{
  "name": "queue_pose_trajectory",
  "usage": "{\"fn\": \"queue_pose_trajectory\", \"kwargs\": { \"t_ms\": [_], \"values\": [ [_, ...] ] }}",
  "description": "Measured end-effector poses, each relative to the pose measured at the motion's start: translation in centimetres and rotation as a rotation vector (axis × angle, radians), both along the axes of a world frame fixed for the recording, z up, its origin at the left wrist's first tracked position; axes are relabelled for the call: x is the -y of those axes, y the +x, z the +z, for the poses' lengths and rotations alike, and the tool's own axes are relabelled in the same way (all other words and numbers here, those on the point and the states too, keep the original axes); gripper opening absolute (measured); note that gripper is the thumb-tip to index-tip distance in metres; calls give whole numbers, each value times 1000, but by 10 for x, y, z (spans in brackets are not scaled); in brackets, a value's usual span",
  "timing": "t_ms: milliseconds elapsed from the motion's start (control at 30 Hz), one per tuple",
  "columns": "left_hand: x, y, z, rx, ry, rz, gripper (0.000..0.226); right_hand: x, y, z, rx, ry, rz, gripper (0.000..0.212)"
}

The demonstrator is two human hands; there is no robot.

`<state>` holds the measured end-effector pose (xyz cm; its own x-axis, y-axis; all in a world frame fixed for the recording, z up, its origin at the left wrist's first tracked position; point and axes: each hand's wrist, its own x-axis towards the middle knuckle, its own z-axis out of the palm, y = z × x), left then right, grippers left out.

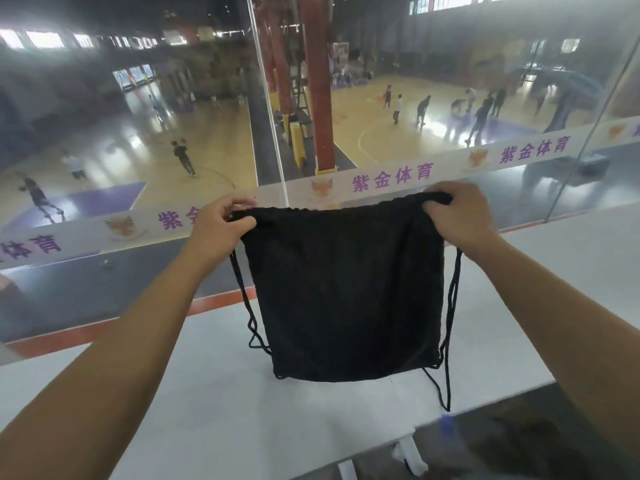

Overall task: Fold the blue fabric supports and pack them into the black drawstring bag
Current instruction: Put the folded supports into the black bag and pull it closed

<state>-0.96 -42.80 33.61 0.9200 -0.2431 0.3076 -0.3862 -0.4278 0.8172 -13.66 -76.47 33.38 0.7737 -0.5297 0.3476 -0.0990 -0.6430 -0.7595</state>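
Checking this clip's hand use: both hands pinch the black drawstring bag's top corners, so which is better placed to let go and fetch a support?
Neither clearly. Left hand and right hand grip the black fabric drawstring bag alike, and no blue supports are visible.

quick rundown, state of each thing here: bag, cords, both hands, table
black drawstring bag: held up by its top corners, hanging flat, mouth not spread open
drawstring cords: slack, dangling down both sides
left hand: pinching the bag's top left corner
right hand: gripping the bag's top right corner
white table: under the bag; whether the bottom edge touches it is unclear
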Motion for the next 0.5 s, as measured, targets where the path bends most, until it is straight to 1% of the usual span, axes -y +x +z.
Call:
{"fn": "queue_pose_trajectory", "kwargs": {
  "t_ms": [67,133,200,267,300,400,467,500],
  "values": [
    [-8,4,-36,-130,63,-16,20,-4,6,-38,-113,44,41,21],
    [-15,-1,-71,-257,58,-23,20,-8,4,-77,-193,79,60,21],
    [-19,-9,-94,-314,9,-9,19,-10,-1,-104,-172,133,40,20],
    [-23,-16,-106,-326,10,-8,24,-9,-9,-117,-121,270,31,17],
    [-26,-19,-110,-343,33,-24,29,-8,-14,-120,-116,345,33,21],
    [-35,-22,-124,-434,115,-69,44,-4,-32,-129,-204,543,85,55],
    [-41,-24,-131,-444,162,-59,49,1,-41,-138,-284,554,111,68],
    [-43,-24,-133,-431,168,-47,49,3,-45,-144,-303,542,103,68]
  ]
}}
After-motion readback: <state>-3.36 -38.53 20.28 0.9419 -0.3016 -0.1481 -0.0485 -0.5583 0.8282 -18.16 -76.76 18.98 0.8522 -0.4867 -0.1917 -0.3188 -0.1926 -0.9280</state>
